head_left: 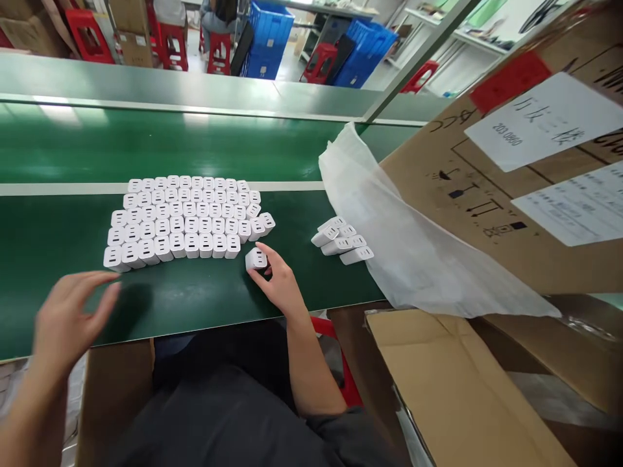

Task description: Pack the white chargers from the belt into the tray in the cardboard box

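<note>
Rows of white two-port charger blocks (178, 224) stand packed together on the green work surface (185, 292), port faces up. Between the thumb and fingers of my right hand (276, 280) is one charger block (256, 259), just off the near right corner of the rows. My left hand (78, 311) hovers at the near left corner of the rows, thumb and fingers apart, holding nothing. To the right, a small loose group of charger blocks (341, 241) leans over beside a white foam sheet (389, 240).
A large cardboard box (487, 214) with labels stands tilted at the right; an open carton flap (452, 383) lies below it. A metal post (423, 61) rises at the far edge. Blue crates (267, 39) and red stools (89, 35) are beyond.
</note>
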Available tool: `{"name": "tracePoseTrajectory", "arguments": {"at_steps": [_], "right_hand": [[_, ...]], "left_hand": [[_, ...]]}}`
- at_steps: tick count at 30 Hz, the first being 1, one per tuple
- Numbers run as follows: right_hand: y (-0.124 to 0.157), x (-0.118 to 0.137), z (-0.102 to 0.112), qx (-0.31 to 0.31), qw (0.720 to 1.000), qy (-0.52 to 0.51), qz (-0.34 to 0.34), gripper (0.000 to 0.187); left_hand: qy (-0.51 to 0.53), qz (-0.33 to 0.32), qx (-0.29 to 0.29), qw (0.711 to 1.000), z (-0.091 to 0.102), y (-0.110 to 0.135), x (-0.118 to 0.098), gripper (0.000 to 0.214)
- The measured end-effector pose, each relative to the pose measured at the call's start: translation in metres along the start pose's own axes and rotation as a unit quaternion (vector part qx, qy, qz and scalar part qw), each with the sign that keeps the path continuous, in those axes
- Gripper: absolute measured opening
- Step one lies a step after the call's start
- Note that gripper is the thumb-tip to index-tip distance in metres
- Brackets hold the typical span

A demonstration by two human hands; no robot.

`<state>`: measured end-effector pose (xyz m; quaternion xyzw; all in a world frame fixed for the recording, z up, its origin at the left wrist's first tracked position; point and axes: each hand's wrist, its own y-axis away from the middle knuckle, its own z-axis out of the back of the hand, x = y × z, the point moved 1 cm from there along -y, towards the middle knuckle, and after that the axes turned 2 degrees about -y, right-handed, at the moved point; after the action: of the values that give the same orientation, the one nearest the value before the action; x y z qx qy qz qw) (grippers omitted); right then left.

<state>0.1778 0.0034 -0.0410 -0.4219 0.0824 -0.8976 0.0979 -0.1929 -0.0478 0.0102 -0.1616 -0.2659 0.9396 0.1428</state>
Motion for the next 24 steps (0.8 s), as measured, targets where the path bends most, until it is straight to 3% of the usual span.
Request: {"name": "tracePoseTrajectory", "arguments": {"at_steps": [4,8,13,19,24], "right_hand": [[-0.017,0.000,-0.004,0.009,0.999,0.021,0.043,0.049],[-0.021,-0.006,-0.015,-0.014,0.999,0.002,0.049,0.056],[-0.018,-0.011,-0.015,-0.024,0.997,-0.041,0.059,0.057],[-0.018,-0.010,-0.010,-0.005,0.999,-0.025,0.048,0.055],[-0.018,-0.008,-0.010,-0.039,0.997,-0.008,0.070,0.052]], "left_hand": [[0.027,-0.148,0.063,0.987,-0.042,-0.070,-0.051,0.033],[0.006,-0.198,0.114,0.974,-0.085,-0.104,-0.068,0.038],[-0.009,-0.234,0.159,0.959,-0.102,-0.109,-0.071,0.051],[-0.046,-0.231,0.162,0.958,-0.104,-0.103,-0.072,0.056],[-0.050,-0.211,0.157,0.964,-0.101,-0.100,-0.068,0.053]]}}
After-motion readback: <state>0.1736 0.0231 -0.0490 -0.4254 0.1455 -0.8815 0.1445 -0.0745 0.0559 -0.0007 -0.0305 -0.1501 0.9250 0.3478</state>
